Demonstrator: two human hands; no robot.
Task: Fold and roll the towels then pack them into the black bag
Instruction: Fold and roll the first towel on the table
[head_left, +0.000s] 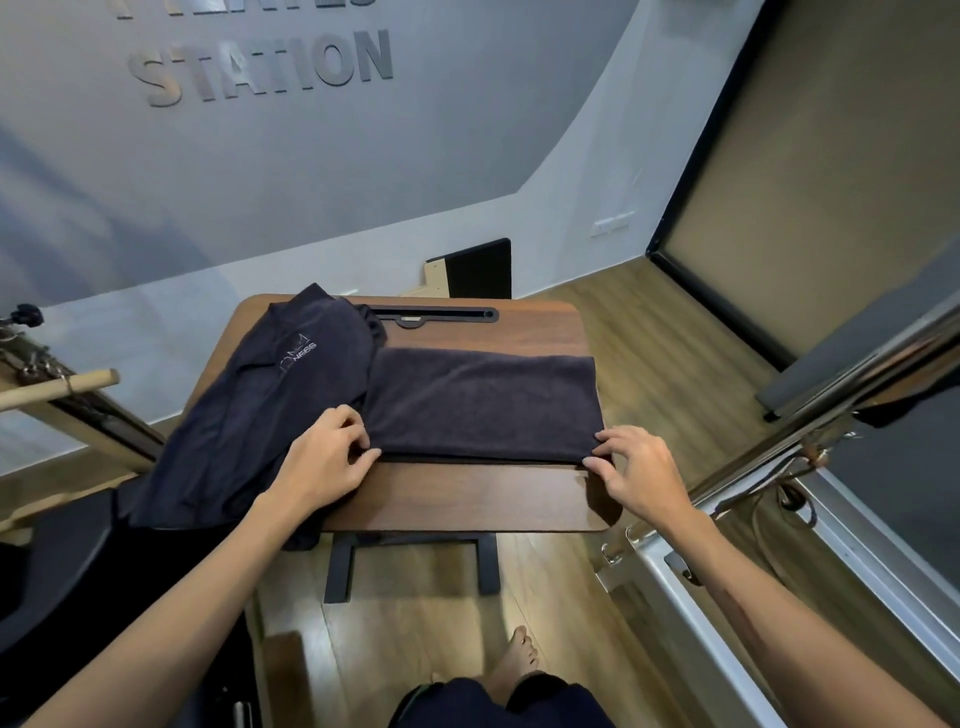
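A dark navy towel (483, 405) lies folded into a wide strip across the small wooden table (467, 499). My left hand (327, 457) pinches its near left corner. At the near right corner my right hand (639, 470) pinches the folded edge. A second dark towel (260, 405) with a pale logo lies crumpled on the table's left side and hangs over the left edge. No black bag is in view.
The table has a black slot (436, 313) along its far edge and a black foot (410, 566) below. A metal frame rail (810, 415) runs close on the right. A wooden bar (57, 387) sticks out at the left. A wall stands behind.
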